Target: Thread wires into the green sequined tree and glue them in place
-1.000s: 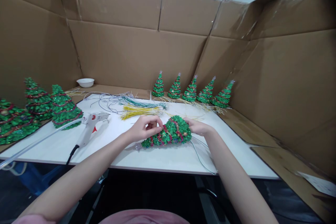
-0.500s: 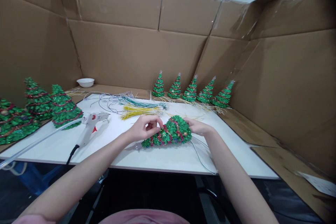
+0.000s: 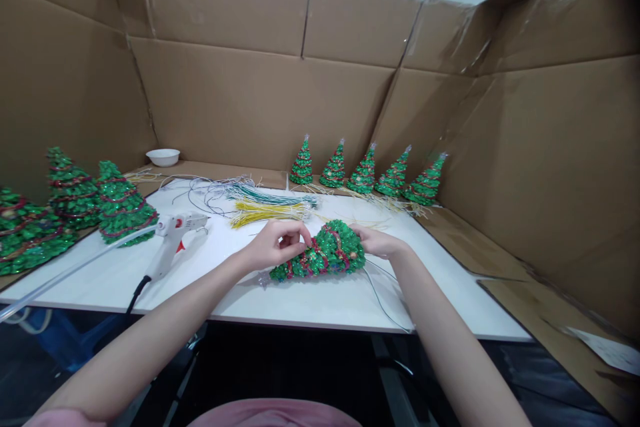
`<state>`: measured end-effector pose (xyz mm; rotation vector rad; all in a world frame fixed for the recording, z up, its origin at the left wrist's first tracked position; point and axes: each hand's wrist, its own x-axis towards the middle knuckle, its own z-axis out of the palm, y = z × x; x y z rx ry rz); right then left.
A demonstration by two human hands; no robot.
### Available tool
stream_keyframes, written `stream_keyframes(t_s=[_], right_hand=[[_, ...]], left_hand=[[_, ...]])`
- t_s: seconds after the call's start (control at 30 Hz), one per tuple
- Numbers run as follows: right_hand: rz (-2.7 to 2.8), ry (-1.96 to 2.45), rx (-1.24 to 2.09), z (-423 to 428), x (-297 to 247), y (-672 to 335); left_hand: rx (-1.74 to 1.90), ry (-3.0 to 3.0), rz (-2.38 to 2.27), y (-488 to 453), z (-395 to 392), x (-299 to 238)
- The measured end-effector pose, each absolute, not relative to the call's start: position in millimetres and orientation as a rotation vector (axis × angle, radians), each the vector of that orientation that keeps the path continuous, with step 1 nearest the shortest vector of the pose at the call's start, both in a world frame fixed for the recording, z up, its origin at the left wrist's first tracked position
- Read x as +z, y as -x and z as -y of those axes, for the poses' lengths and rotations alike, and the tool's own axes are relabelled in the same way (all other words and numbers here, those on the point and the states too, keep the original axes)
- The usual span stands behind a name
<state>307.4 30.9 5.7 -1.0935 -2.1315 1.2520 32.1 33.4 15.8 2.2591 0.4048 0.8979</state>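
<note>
A green tinsel Christmas tree (image 3: pixel 333 248) with red garland lies on its side over the white table (image 3: pixel 280 310), its clear star tip (image 3: pixel 263 279) pointing left. At its broad base, my right hand (image 3: pixel 376 241) grips the tree, with the fingertips partly hidden behind it. My left hand (image 3: pixel 280 242) is closed in a pinch at the tree's upper side, thumb and forefinger against the garland. Whatever lies between those fingertips is too small to make out. Thin wires (image 3: pixel 377 297) trail from the base onto the table.
A white glue gun (image 3: pixel 173 240) with a long glue stick stands left, near several larger trees (image 3: pixel 125 203). Bundles of yellow wires (image 3: pixel 265 212) and green wires (image 3: pixel 270 196) lie behind my hands. Small trees (image 3: pixel 361 172) line the back; a white bowl (image 3: pixel 163 157) sits back left. Cardboard walls (image 3: pixel 225 93) surround the table.
</note>
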Motion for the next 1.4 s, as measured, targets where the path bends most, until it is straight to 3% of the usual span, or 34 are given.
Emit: stream_keyframes(t_s=[1.4], right_hand=[[2.128,1.129,1.233,-28.4,7.4,-304.7]], left_hand=[[0.823,-2.314,-0.408,-32.3,-33.0,14.2]])
